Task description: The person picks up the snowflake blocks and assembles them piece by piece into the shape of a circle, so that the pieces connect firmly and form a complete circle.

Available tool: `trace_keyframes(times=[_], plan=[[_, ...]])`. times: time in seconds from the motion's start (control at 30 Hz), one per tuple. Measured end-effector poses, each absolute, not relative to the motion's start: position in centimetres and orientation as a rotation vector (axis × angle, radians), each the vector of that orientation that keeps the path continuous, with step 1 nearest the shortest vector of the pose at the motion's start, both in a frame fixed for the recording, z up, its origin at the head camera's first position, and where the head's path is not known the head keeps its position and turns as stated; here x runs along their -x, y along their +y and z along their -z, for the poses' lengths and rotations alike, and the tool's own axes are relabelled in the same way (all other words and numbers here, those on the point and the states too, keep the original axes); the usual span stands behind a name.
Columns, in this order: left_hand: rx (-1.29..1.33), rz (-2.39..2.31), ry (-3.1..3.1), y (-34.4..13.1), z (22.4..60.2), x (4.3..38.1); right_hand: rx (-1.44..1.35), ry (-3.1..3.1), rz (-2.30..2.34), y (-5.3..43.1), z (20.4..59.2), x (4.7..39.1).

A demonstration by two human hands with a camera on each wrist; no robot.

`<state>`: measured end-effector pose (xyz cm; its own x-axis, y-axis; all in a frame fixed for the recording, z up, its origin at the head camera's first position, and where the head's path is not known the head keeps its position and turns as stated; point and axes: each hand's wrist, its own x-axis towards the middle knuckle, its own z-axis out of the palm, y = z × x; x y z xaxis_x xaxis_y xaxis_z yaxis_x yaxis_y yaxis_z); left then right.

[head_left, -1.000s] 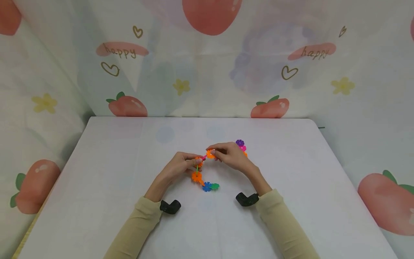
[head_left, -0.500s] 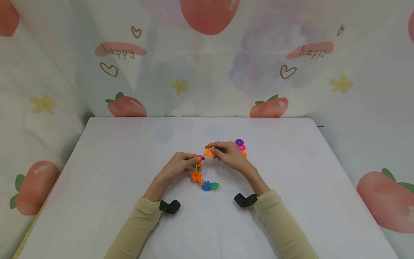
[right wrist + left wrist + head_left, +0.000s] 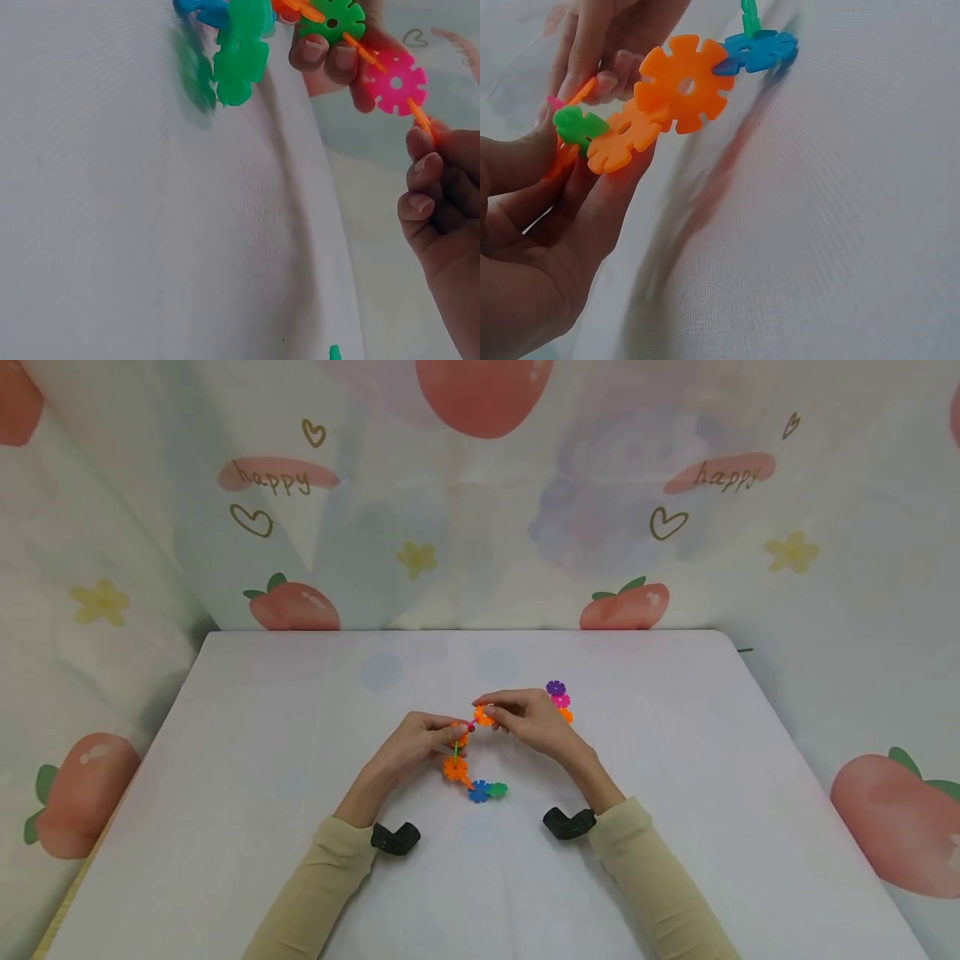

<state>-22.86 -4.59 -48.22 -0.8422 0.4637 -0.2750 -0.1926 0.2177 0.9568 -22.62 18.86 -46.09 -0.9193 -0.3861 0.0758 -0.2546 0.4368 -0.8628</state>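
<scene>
My left hand (image 3: 411,745) pinches a chain of notched plastic snowflake discs near its upper end, thumb and fingers about the green disc (image 3: 574,126) and an orange one beside it. Lower down, the chain runs through an orange disc (image 3: 662,81) and a blue disc (image 3: 478,791) to a green end disc (image 3: 497,789), close over the table. A pink disc (image 3: 405,73) shows between the two hands. Slotted into its rim is an orange disc (image 3: 422,120), pinched by the thumb and fingertips of my right hand (image 3: 542,722).
Purple (image 3: 556,687), pink (image 3: 561,701) and orange (image 3: 566,717) discs lie joined on the white table (image 3: 300,693), just behind the right hand. A patterned cloth (image 3: 480,527) hangs behind the far edge. A black fitting sits at each wrist.
My right hand and its orange disc have shifted very slightly left, toward the left hand. The left hand keeps its hold, and the lower part of the chain looks unchanged.
</scene>
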Motion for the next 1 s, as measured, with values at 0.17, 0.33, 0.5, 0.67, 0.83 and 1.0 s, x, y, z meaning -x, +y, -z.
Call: trace_keyframes(times=[0.17, 0.33, 0.5, 0.67, 0.83, 1.0], plan=[[-0.216, -1.678, 2.038, -4.3, 48.1, 22.7, 0.667, 2.61, 1.409, 18.3, 45.7, 22.8], [-0.19, -1.737, 2.041, -4.0, 48.1, 22.8, 0.618, 2.652, 1.404, 18.2, 46.0, 23.1], [-0.211, -1.794, 1.954, -3.9, 48.0, 23.0, 0.505, 2.695, 1.475, 19.1, 46.1, 23.3], [-0.299, -1.694, 1.948, -4.9, 47.7, 23.3, 0.41, 2.778, 1.369, 21.9, 45.7, 22.6], [-0.338, -1.577, 2.014, -6.3, 47.3, 23.4, 0.353, 2.869, 1.17, 25.1, 46.0, 21.3], [-0.293, -1.629, 1.97, -6.7, 47.4, 23.5, 0.331, 2.87, 0.955, 27.3, 46.6, 20.4]])
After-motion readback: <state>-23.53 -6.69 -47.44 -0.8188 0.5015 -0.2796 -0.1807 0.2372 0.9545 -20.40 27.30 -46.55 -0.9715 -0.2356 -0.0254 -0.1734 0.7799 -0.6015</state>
